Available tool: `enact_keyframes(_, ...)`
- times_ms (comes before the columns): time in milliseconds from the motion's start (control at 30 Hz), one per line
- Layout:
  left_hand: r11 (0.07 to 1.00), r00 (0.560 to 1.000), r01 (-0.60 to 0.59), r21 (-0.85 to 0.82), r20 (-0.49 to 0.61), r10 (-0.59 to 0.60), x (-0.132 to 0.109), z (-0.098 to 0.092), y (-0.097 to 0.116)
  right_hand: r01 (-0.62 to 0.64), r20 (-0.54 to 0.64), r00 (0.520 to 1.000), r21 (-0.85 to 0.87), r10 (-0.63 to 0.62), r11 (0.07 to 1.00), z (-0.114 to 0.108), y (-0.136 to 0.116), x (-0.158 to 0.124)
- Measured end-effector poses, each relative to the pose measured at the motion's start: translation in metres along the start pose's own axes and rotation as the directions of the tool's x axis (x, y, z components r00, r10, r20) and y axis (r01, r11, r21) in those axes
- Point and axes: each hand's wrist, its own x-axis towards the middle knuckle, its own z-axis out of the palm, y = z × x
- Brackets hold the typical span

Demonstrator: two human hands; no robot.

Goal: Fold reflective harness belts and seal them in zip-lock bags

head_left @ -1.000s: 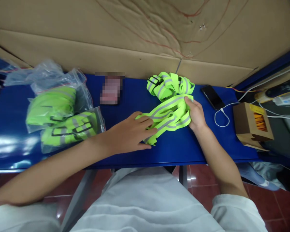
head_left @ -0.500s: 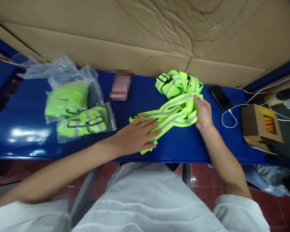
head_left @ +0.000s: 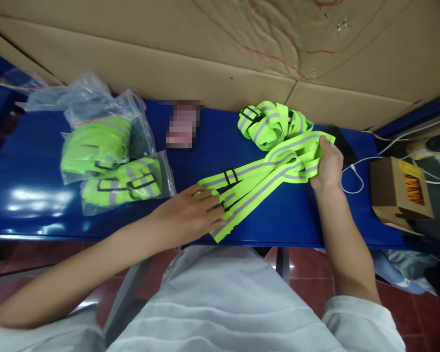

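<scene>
A neon-green strap with a grey reflective stripe [head_left: 261,193] lies in long loops across the blue table [head_left: 275,220]. Its right end is gripped by my right hand [head_left: 327,164], the thumb on top. My left hand [head_left: 190,215] is at the other end, fingers curled over the strap beside its black buckles; the fingertips are partly hidden. Behind the strap sits a bundled green strap [head_left: 269,126] with a black buckle. On the left, a clear bag holding green straps [head_left: 97,146] lies behind another bagged strap [head_left: 124,185].
A pixelated pink item [head_left: 182,126] lies at the table's back. A black phone [head_left: 343,144] is partly behind my right hand, near a white cable [head_left: 357,178]. At the right stands a cardboard box [head_left: 399,190]. Brown board [head_left: 150,68] rises along the back edge.
My right hand has moved right with its end of the strap, now overlapping the phone. My left hand has drawn back left, its fingers more curled. The strap is stretched longer, showing its buckles.
</scene>
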Motion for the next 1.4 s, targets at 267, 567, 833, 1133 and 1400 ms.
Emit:
enact_keyframes(267, 0.998, 0.977, 0.067, -0.021, 0.202, -0.061, -0.007, 0.007, -0.002, 0.048, -0.131, 0.990, 0.045, -0.042, 0.998, -0.011, -0.002, 0.021)
enact_keyframes(567, 0.988, 0.988, 0.070, 0.139, -0.148, -0.050, -0.026, -0.015, -0.002, 0.189, -0.201, 0.960, -0.054, -0.196, 0.981, -0.026, -0.011, 0.039)
enact_keyframes(833, 0.981, 0.892, 0.139, 0.134, -0.447, -0.065, -0.002, -0.011, -0.002, 0.736, 0.368, 0.647, -0.532, -0.668, 0.420, -0.009, -0.046, -0.035)
enact_keyframes(1133, 0.935, 0.929, 0.347, -0.068, -0.113, -0.353, 0.051, 0.026, -0.024, 0.690, 0.941, 0.337, -0.261, 0.018, 0.675, 0.033, -0.008, -0.107)
enact_keyframes(1400, 0.666, 0.927, 0.243, -0.705, -0.034, -0.374, 0.035, 0.018, -0.041, 0.705, 0.929, 0.370, -0.273, -0.012, 0.655, 0.026, -0.016, -0.093)
